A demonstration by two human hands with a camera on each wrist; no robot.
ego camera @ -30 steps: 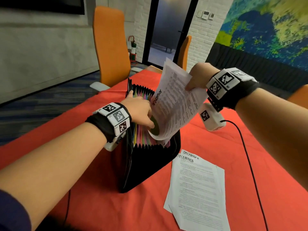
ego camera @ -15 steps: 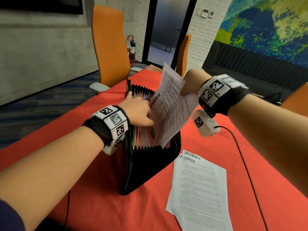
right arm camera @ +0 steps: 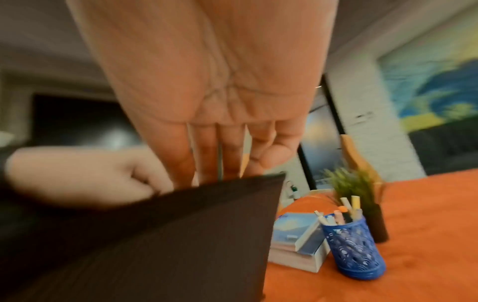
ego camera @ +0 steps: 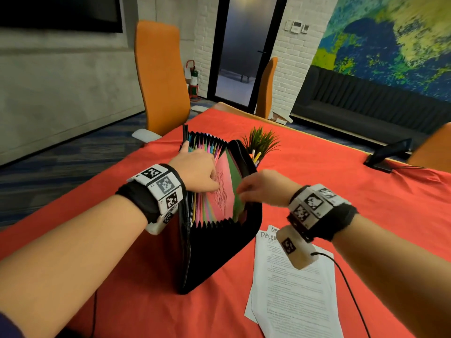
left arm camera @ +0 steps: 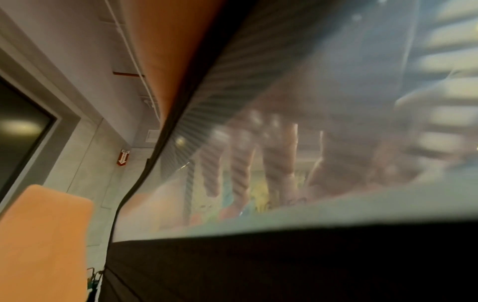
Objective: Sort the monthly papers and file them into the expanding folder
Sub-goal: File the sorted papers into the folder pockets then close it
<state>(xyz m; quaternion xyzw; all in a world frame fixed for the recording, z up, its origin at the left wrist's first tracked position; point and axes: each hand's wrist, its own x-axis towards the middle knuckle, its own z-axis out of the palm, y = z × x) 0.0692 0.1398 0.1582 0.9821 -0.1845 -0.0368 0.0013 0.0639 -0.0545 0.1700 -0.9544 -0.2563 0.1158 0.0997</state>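
The black expanding folder [ego camera: 219, 252] stands open on the red tablecloth, its coloured dividers fanned out. A printed sheet [ego camera: 222, 193] sits down inside a pocket near the right end, its text showing through a pink divider. My left hand [ego camera: 195, 167] lies over the top of the folder and its fingers [left arm camera: 279, 155] reach down among the dividers, pressing them back to the left. My right hand [ego camera: 258, 189] hovers at the folder's right wall with straight fingers [right arm camera: 207, 159], their tips dipping behind the black wall [right arm camera: 155, 235]; it holds nothing. White sheets headed "December" [ego camera: 292, 289] lie on the cloth to the right.
Behind the folder stand a small potted plant [ego camera: 261, 140], a blue mesh pen cup [right arm camera: 351, 245] and a stack of books [right arm camera: 294, 245]. A black cable [ego camera: 351, 289] runs from my right wrist across the cloth. Orange chairs [ego camera: 161, 76] line the table's far side.
The sheet my right hand held above the folder has gone down into a pocket and been let go. My right hand has dropped to the folder's right edge; the left hand stays on the dividers.
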